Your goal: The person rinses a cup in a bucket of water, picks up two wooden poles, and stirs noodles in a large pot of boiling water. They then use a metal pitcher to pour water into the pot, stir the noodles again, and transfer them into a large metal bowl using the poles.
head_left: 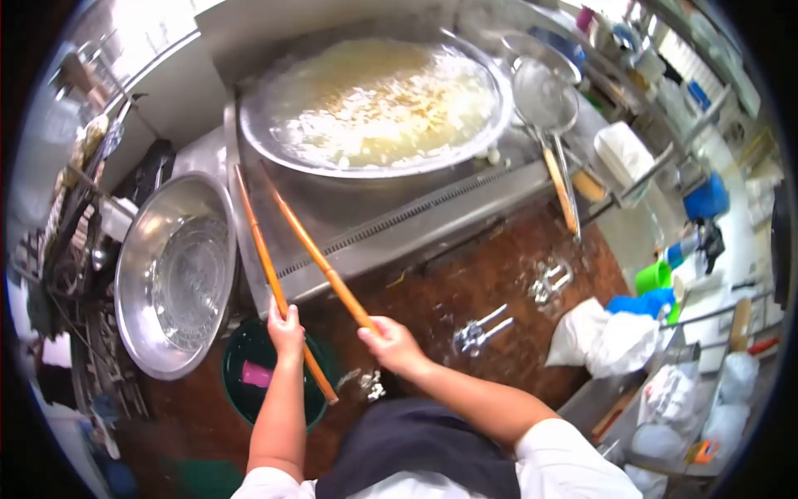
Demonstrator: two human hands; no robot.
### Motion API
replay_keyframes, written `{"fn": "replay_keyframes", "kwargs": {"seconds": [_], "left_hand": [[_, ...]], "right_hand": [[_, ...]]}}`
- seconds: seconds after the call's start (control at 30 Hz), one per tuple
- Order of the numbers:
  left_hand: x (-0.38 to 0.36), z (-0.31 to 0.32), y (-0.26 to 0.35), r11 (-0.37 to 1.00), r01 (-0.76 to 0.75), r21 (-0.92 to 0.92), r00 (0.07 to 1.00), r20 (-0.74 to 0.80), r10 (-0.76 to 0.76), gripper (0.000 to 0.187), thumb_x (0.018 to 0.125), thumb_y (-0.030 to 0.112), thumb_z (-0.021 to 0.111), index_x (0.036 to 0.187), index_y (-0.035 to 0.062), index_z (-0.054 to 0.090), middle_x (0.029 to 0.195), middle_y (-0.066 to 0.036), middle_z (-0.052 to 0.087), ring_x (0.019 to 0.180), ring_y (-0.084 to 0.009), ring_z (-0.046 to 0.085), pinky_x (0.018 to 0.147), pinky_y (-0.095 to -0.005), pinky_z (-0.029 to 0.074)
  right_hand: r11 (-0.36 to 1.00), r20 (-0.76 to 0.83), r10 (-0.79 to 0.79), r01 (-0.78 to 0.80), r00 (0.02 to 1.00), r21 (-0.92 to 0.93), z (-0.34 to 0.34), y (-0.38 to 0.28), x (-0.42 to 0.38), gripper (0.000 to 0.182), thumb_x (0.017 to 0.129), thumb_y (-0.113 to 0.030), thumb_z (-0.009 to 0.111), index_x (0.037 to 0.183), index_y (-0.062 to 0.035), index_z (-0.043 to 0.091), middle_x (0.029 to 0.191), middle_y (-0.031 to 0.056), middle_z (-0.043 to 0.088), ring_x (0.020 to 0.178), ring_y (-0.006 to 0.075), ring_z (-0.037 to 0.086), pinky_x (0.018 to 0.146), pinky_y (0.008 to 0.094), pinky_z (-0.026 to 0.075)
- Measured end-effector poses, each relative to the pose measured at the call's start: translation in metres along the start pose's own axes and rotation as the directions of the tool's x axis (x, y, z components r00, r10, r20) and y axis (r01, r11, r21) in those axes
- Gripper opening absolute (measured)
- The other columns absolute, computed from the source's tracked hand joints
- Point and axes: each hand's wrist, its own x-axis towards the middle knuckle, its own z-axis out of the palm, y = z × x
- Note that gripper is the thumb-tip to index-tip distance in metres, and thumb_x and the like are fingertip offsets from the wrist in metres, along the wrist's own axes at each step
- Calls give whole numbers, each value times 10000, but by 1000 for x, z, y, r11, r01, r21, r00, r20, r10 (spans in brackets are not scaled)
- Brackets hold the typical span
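Before a steel counter (pixel 357 204), gripping one wooden stick (pixel 263 256) in the fingers of the left hand (pixel 287 331) and a second stick (pixel 320 257) in those of the right hand (pixel 394 344), holding both far ends near a wide, liquid-filled pan (pixel 374 173), right of a metal basin (pixel 137 291).

This is a kitchen, and its outsized ware suggests catering more than a home. Beyond the left hand (pixel 287 328) and right hand (pixel 395 345), a very wide metal pan (pixel 366 173) full of liquid sits at a steel counter (pixel 332 204); 2 long-handled strainers (pixel 544 96) lie ahead and right of the hands, and a big metal basin (pixel 143 283) stands left of them.
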Motion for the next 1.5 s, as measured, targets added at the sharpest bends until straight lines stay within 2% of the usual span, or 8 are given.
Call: {"fn": "replay_keyframes", "kwargs": {"seconds": [0.1,0.37,0.43,0.53,0.63,0.77,0.9,1.5], "left_hand": [[47,-13,-45,974,-146,173,989,24,144,524,875,30,573,1349,-80,380,1325,-168,491,1251,-216,447,1065,-322,317],[79,-18,14,646,-184,741,982,172,82,519,900,283,588,1285,-51,494,1055,-167,620,902,-202,605,805,-345,481],[45,8,44,277,-558,782,730,304,612,520,940,309,551,1282,-78,482,1232,-204,541,1163,-308,526,1002,-354,381],[-40,101,74,470,-830,301,557,501,662,454,963,220,510,1325,-47,447,1331,-172,488,1268,-280,441,1079,-377,290],[-92,190,58,75,-961,268,257,752,608,488,945,254,515,1348,-12,444,1364,-160,482,1282,-268,426,1085,-388,271],[-7,231,24,-53,-864,501,266,544,795,578,918,354,576,1337,-25,453,1337,-158,502,1277,-262,429,1084,-363,275],[80,190,33,505,-672,542,683,189,706,691,943,514,446,1345,-49,451,1358,-147,485,1232,-224,443,1052,-322,298],[49,242,24,401,-684,609,589,137,797,541,912,419,458,1261,9,507,1244,-123,542,1106,-241,508,975,-346,381]], "right_hand": [[982,-41,-103,96,994,-161,29,18,10,437,901,-309,578,1241,-44,510,1027,190,643,968,328,631,828,408,483],[994,369,-92,110,925,-28,-23,71,-1,686,830,-495,623,1265,28,535,1213,222,594,1137,314,575,971,356,445],[997,224,-23,6,974,75,-68,128,-19,607,836,-510,622,1193,-19,612,1191,171,624,1132,277,581,976,354,437],[789,-67,387,-292,920,540,-153,264,-41,291,866,-285,593,1063,-92,684,916,55,676,669,128,627,562,306,500],[676,-375,659,-294,652,676,-239,374,-77,295,893,-218,523,1149,-91,596,904,76,666,709,161,620,596,302,495],[634,-431,724,-272,538,724,-315,495,-128,411,913,-390,526,1233,-137,572,979,64,664,755,153,620,679,307,492],[629,-463,752,-304,469,715,-342,571,-157,423,914,-385,536,1238,-115,572,952,18,623,750,106,575,655,260,469],[685,-408,714,-448,569,575,-343,743,-132,359,937,-362,543,1211,-131,559,847,-30,599,649,61,531,526,213,396]]}}
